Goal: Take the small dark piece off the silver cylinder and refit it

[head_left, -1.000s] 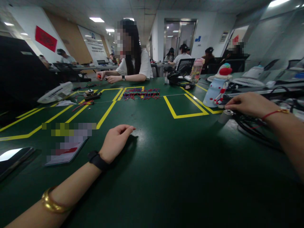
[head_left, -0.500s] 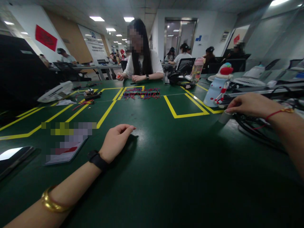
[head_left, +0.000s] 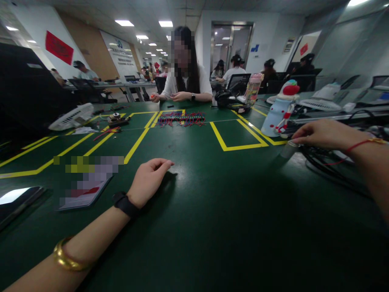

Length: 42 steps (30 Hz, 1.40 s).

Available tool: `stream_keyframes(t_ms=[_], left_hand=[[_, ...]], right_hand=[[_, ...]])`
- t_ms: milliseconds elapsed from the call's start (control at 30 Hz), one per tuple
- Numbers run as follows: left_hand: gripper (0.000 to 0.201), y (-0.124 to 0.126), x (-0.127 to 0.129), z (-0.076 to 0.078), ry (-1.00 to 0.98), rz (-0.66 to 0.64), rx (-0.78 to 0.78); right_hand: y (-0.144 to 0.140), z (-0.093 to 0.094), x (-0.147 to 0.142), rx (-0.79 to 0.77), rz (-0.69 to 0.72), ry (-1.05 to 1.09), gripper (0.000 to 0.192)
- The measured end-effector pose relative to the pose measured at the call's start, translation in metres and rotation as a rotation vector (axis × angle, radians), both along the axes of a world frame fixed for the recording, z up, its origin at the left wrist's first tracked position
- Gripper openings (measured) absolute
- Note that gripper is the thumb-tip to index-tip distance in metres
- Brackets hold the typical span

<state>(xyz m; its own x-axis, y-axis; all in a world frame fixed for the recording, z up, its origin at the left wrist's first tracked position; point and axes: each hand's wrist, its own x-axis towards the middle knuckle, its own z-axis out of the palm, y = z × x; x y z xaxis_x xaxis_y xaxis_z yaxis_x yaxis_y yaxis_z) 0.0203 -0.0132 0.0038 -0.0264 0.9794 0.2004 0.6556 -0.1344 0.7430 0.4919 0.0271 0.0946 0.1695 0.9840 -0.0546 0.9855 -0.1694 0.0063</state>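
Note:
My left hand (head_left: 148, 180) rests on the green table (head_left: 194, 227), left of the middle. Its fingers are curled, with thumb and forefinger together; whatever may lie between them is too small or hidden to make out. At the right, my right hand (head_left: 322, 133) grips the top of a small greyish, see-through cylinder (head_left: 288, 151) standing on the table. Black cables (head_left: 322, 162) lie beneath and beside that hand. Just beyond it stands a light blue bottle (head_left: 272, 117) with a red and white figure on it.
A phone (head_left: 21, 202) and a flat, partly blurred item (head_left: 85, 200) lie at the left. Ahead are red and blue wires (head_left: 180, 118), yellow tape outlines (head_left: 243, 148) and a white fan (head_left: 73, 117). A co-worker (head_left: 185, 81) sits opposite, near a pink bottle (head_left: 253, 89).
The co-worker opposite has shifted slightly to the right, and one of their hands has turned. My right wrist has moved a little; the cylinder remains in that hand. My left hand stays in place.

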Motion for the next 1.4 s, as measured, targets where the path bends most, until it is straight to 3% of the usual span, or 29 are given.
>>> stream_keyframes(t_ms=[233, 433, 500, 567, 667, 767, 833, 933, 1067, 1167, 1267, 1400], left_hand=[[0.036, -0.002, 0.0, 0.001, 0.006, 0.001, -0.01], [0.036, -0.001, 0.001, 0.001, -0.003, 0.006, -0.002], [0.035, 0.0, 0.002, 0.001, -0.005, 0.013, -0.001], [0.034, 0.0, 0.004, 0.001, -0.004, 0.025, -0.002], [0.034, -0.001, 0.006, 0.002, -0.005, 0.036, -0.004], [0.033, -0.001, 0.006, 0.002, -0.002, 0.035, -0.003], [0.033, 0.0, 0.005, 0.001, 0.003, 0.028, 0.003], [0.033, 0.002, 0.004, 0.0, 0.007, 0.02, 0.011], [0.034, -0.003, 0.01, 0.005, 0.014, -0.059, 0.036], [0.029, -0.019, 0.027, 0.019, 0.031, -0.233, 0.136], [0.027, -0.038, 0.051, 0.035, 0.054, -0.425, 0.124], [0.022, -0.048, 0.069, 0.042, 0.057, -0.433, 0.111]], right_hand=[[-0.001, -0.007, 0.0, -0.039, 0.027, 0.05, 0.05], [0.005, -0.016, 0.003, 0.049, 0.031, -0.054, 0.044], [0.004, -0.016, -0.004, 0.074, 0.058, 0.0, 0.043], [0.0, -0.016, -0.02, 0.114, 0.119, 0.185, 0.045], [-0.015, -0.024, -0.069, 0.181, 0.283, 0.599, 0.049], [-0.04, -0.04, -0.131, 0.085, 0.512, 0.932, 0.045], [-0.06, -0.052, -0.168, 0.045, 0.638, 1.011, 0.04], [-0.081, -0.067, -0.203, 0.118, 0.777, 0.979, 0.03], [-0.089, -0.083, -0.216, 0.186, 0.805, 0.985, 0.036], [-0.087, -0.092, -0.215, 0.163, 0.764, 1.095, 0.054], [-0.085, -0.096, -0.214, 0.141, 0.751, 1.153, 0.059], [-0.086, -0.095, -0.216, 0.142, 0.775, 1.146, 0.059]])
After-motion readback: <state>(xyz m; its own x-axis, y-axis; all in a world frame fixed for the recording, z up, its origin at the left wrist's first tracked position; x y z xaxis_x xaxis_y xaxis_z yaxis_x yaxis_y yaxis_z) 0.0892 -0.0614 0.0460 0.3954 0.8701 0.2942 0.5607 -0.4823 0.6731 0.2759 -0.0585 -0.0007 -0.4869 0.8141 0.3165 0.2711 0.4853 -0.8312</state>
